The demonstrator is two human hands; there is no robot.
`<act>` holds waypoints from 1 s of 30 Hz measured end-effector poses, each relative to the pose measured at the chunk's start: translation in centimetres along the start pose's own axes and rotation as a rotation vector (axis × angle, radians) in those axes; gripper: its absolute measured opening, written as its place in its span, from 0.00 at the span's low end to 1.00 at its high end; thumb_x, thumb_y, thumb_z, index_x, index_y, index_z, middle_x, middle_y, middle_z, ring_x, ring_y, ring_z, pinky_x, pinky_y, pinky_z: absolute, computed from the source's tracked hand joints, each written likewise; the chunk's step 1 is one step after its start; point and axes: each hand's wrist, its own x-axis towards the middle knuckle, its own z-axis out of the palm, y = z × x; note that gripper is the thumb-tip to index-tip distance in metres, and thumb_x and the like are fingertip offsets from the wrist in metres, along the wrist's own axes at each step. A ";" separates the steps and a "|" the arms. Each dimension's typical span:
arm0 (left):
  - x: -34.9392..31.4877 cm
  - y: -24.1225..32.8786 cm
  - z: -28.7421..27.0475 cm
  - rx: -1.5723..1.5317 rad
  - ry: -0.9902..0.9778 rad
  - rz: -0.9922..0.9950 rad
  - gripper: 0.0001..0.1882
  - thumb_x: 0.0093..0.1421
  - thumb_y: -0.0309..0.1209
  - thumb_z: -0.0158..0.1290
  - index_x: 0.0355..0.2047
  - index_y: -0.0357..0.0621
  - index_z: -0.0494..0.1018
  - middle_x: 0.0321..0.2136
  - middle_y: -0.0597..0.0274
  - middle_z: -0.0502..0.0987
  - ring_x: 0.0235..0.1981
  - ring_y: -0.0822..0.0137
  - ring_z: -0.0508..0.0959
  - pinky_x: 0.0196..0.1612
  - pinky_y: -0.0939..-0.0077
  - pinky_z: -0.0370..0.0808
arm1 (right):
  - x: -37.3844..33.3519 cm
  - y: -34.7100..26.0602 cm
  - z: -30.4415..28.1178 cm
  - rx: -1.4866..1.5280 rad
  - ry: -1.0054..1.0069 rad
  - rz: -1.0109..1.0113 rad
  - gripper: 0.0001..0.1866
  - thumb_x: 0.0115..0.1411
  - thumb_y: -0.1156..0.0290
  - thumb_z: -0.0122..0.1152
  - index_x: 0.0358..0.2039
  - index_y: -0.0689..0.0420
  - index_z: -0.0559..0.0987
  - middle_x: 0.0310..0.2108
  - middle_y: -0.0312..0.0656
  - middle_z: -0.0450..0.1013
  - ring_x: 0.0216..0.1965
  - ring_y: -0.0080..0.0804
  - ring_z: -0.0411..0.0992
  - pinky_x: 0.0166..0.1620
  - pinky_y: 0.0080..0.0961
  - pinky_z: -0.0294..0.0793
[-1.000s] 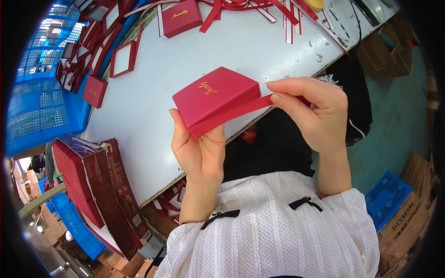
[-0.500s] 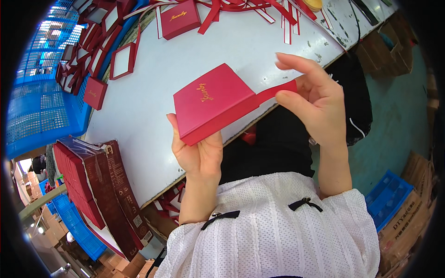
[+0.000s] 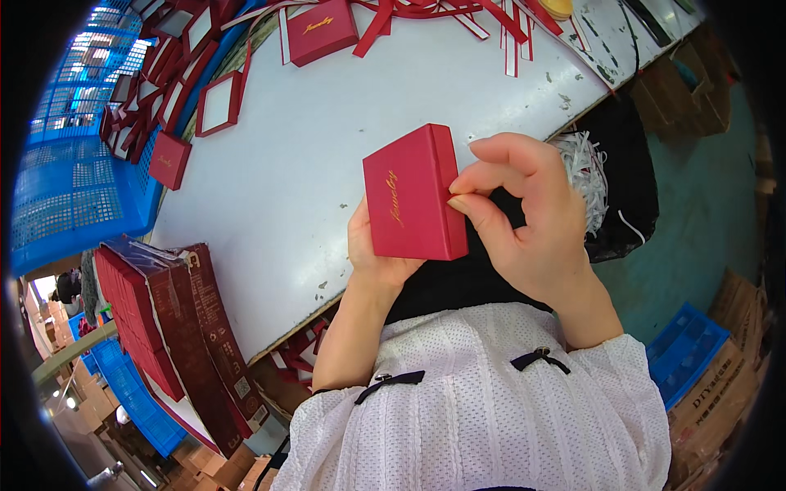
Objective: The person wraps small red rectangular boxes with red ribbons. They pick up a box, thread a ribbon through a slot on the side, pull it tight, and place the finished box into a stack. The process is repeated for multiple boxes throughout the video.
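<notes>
A square red jewelry box (image 3: 409, 200) with gold script on its lid is held up over the front edge of the table, lid facing me. Around its left side and underneath is my left hand (image 3: 372, 237), closed on it with some fingers hidden behind the box. My right hand (image 3: 532, 209) touches the box's right side wall, thumb and index fingertip pinched together there. Whatever lies between those fingertips is too small and covered to make out. No length of red strip shows beyond the box.
On the white table (image 3: 286, 164) are another red box (image 3: 322, 31), an open box part (image 3: 219, 105) and red ribbons (image 3: 491, 20). A blue basket (image 3: 82, 196) holds several box parts at left. Nearby stand a carton of red boxes (image 3: 196, 327) and a black bag of white shreds (image 3: 583, 176).
The box has turned more upright and shifted right. My right hand has come in from holding a red strip stretched out beside the box to pinching at its side; the strip no longer shows.
</notes>
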 end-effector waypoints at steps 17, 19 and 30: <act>-0.3 1.8 -0.7 1.044 0.279 0.681 0.29 0.53 0.48 0.43 0.46 0.38 0.58 0.42 0.56 0.65 0.43 0.62 0.67 0.47 0.67 0.62 | -0.5 1.2 2.4 0.833 -0.326 0.657 0.10 0.54 0.71 0.49 0.19 0.62 0.69 0.16 0.31 0.65 0.19 0.14 0.59 0.23 0.13 0.59; 0.3 2.0 0.2 1.387 0.122 0.827 0.36 0.42 0.44 0.57 0.46 0.37 0.56 0.41 0.58 0.64 0.43 0.66 0.65 0.47 0.73 0.60 | -0.1 1.5 2.7 0.578 -0.413 0.609 0.13 0.54 0.70 0.48 0.16 0.62 0.68 0.13 0.31 0.62 0.17 0.14 0.58 0.21 0.15 0.57; -3.5 4.9 1.6 1.293 -0.002 0.293 0.11 0.43 0.28 0.54 0.25 0.41 0.65 0.28 0.62 0.67 0.37 0.67 0.66 0.44 0.71 0.60 | 7.7 12.1 1.4 -0.395 0.070 0.038 0.15 0.49 0.68 0.53 0.36 0.63 0.69 0.34 0.49 0.67 0.34 0.42 0.67 0.37 0.29 0.66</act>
